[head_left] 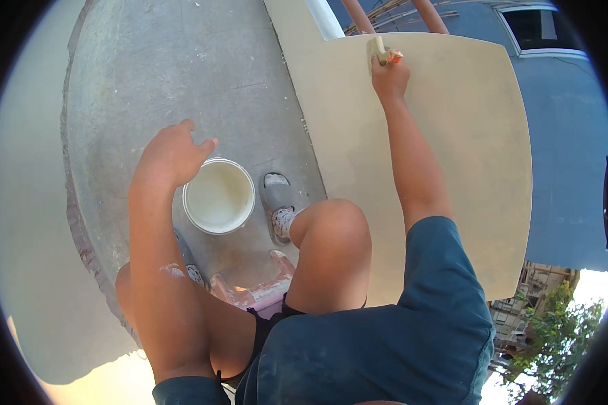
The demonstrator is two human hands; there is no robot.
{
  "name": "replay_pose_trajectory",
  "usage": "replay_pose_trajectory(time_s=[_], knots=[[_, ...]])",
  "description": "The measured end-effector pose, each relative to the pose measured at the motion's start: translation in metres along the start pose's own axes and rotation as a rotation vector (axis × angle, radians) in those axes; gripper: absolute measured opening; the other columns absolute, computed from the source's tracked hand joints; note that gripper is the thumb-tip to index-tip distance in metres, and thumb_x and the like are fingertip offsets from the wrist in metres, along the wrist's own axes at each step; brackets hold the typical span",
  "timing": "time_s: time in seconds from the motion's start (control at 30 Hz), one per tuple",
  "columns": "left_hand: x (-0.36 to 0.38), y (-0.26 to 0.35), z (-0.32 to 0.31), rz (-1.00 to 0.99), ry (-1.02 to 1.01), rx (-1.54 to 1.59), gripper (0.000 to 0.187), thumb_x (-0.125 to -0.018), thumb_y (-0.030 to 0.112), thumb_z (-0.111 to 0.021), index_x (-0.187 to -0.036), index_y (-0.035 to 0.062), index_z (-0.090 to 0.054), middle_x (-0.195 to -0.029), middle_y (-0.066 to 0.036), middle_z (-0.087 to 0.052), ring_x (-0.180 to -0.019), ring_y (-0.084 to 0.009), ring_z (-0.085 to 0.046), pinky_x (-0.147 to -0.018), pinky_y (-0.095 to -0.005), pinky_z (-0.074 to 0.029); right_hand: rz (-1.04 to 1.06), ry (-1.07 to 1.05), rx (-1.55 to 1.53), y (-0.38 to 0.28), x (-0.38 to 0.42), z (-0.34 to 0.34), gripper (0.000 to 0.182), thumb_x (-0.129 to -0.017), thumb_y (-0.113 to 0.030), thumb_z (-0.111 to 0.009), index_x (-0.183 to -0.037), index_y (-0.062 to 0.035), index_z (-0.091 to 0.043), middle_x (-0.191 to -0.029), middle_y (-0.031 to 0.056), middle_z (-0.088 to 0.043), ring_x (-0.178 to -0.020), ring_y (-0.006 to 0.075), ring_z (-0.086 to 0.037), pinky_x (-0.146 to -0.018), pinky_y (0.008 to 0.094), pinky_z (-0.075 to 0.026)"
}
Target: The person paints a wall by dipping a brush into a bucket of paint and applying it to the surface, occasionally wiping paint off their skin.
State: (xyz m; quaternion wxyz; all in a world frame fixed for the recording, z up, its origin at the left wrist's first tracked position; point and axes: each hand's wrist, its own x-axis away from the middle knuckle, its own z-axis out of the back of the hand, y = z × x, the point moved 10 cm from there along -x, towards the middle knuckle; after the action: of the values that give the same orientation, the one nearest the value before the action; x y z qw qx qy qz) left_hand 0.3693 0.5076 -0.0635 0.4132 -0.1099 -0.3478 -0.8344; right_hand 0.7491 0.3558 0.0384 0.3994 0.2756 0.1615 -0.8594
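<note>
Two hands work apart: the right hand (390, 77), fingers closed on a small paint-smeared brush (383, 51) at the frame's top centre, seems mid-stroke on the cream wall panel (452, 155), while the left hand (171, 154), fingers loosely spread, hovers over the round white paint bucket (219, 196) at centre, probably due for reloading.

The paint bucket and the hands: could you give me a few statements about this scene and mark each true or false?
1. The right hand holds a paintbrush against the cream wall. True.
2. The bucket has a lid on. False: it is open, with pale paint showing inside.
3. The left hand grips the bucket's handle. False: it is open, fingers spread, over the bucket's rim.
4. A grey sandal stands right beside the bucket. True.
5. The floor is green grass. False: it is bare grey concrete.
</note>
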Motion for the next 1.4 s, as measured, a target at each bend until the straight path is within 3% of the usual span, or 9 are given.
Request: replay_pose_trajectory(time_s=[0.13, 0.4, 0.53, 0.73, 0.83, 1.0, 1.07, 1.27, 1.4], knots=[[-0.006, 0.0, -0.004, 0.009, -0.029, 0.006, 0.058, -0.083, 0.037, -0.057, -0.125, -0.0022, -0.05, -0.124, -0.023, -0.053, -0.116, -0.0343, -0.051, -0.098, -0.0399, -0.04, -0.006, -0.067, 0.142, 0.007, -0.018, -0.016, 0.018, -0.08, -0.021, -0.061, -0.083, -0.0031, -0.061, -0.084, 0.0165, -0.064, -0.076, 0.0367, -0.062, -0.068, 0.0464, -0.05], [-0.014, -0.013, 0.009, 0.003, 0.014, 0.0, 0.057, -0.082, 0.036, -0.057, -0.125, -0.0021, -0.05, -0.122, -0.023, -0.054, -0.114, -0.0349, -0.052, -0.096, -0.0399, -0.041, 0.077, 0.453, 0.049, -0.004, -0.035, 0.183, 0.024, -0.076, -0.017, -0.066, -0.091, 0.0008, -0.064, -0.076, 0.0147, -0.066, -0.069, 0.0299, -0.066, -0.062, 0.0361, -0.051], [-0.004, -0.004, 0.007, -0.019, 0.001, 0.018, 0.058, -0.082, 0.037, -0.057, -0.125, -0.002, -0.05, -0.122, -0.023, -0.054, -0.114, -0.0349, -0.053, -0.096, -0.0399, -0.042, -0.009, 0.277, -0.225, 0.001, -0.017, 0.135, 0.026, -0.076, -0.015, -0.066, -0.098, -0.0018, -0.065, -0.079, 0.0126, -0.067, -0.072, 0.0281, -0.066, -0.066, 0.0338, -0.051], [0.001, -0.003, -0.001, 0.005, -0.021, 0.012, 0.059, -0.082, 0.037, -0.057, -0.126, -0.0014, -0.05, -0.124, -0.022, -0.053, -0.115, -0.0345, -0.052, -0.097, -0.04, -0.041, -0.003, -0.059, 0.149, 0.019, -0.006, 0.028, 0.027, -0.074, -0.023, -0.068, -0.089, -0.0011, -0.063, -0.076, 0.0197, -0.063, -0.074, 0.0386, -0.061, -0.067, 0.0425, -0.05], [0.0, -0.01, 0.0, -0.002, -0.011, 0.026, 0.059, -0.082, 0.037, -0.058, -0.125, -0.0013, -0.05, -0.124, -0.023, -0.053, -0.116, -0.034, -0.052, -0.097, -0.0401, -0.041, 0.016, 0.137, 0.166, 0.024, -0.032, 0.101, 0.018, -0.076, -0.021, -0.065, -0.073, -0.0035, -0.061, -0.07, 0.0185, -0.062, -0.068, 0.037, -0.062, -0.062, 0.0429, -0.05], [0.005, -0.007, 0.009, -0.012, -0.002, 0.029, 0.058, -0.082, 0.037, -0.058, -0.125, -0.0015, -0.051, -0.123, -0.023, -0.054, -0.115, -0.034, -0.052, -0.097, -0.04, -0.041, 0.044, 0.389, -0.124, -0.015, -0.019, 0.197, 0.02, -0.077, -0.018, -0.065, -0.088, -0.0007, -0.065, -0.071, 0.0159, -0.064, -0.064, 0.0305, -0.064, -0.06, 0.0342, -0.05], [0.008, -0.003, 0.006, -0.003, -0.012, 0.019, 0.057, -0.082, 0.036, -0.057, -0.125, -0.0017, -0.051, -0.122, -0.023, -0.054, -0.114, -0.034, -0.052, -0.097, -0.0401, -0.041, 0.021, 0.338, -0.269, -0.018, -0.004, 0.159, 0.022, -0.078, -0.015, -0.064, -0.096, -0.0017, -0.066, -0.074, 0.0146, -0.065, -0.066, 0.0292, -0.064, -0.062, 0.0338, -0.05], [0.003, 0.002, 0.001, -0.011, 0.005, -0.014, 0.056, -0.083, 0.036, -0.057, -0.123, -0.0024, -0.051, -0.12, -0.023, -0.055, -0.113, -0.0344, -0.053, -0.096, -0.0411, -0.042, 0.016, 0.022, -0.018, -0.016, 0.011, -0.023, 0.017, -0.079, -0.018, -0.063, -0.087, -0.0032, -0.063, -0.077, 0.0141, -0.063, -0.07, 0.0345, -0.062, -0.063, 0.0435, -0.05], [-0.012, -0.001, 0.002, -0.011, 0.013, -0.028, 0.056, -0.084, 0.036, -0.056, -0.123, -0.0024, -0.051, -0.12, -0.023, -0.055, -0.113, -0.0345, -0.053, -0.096, -0.0414, -0.042, 0.014, 0.022, 0.147, 0.0, -0.019, -0.042, 0.017, -0.078, -0.02, -0.063, -0.082, -0.0036, -0.061, -0.075, 0.0134, -0.062, -0.07, 0.0355, -0.062, -0.063, 0.0454, -0.05]])
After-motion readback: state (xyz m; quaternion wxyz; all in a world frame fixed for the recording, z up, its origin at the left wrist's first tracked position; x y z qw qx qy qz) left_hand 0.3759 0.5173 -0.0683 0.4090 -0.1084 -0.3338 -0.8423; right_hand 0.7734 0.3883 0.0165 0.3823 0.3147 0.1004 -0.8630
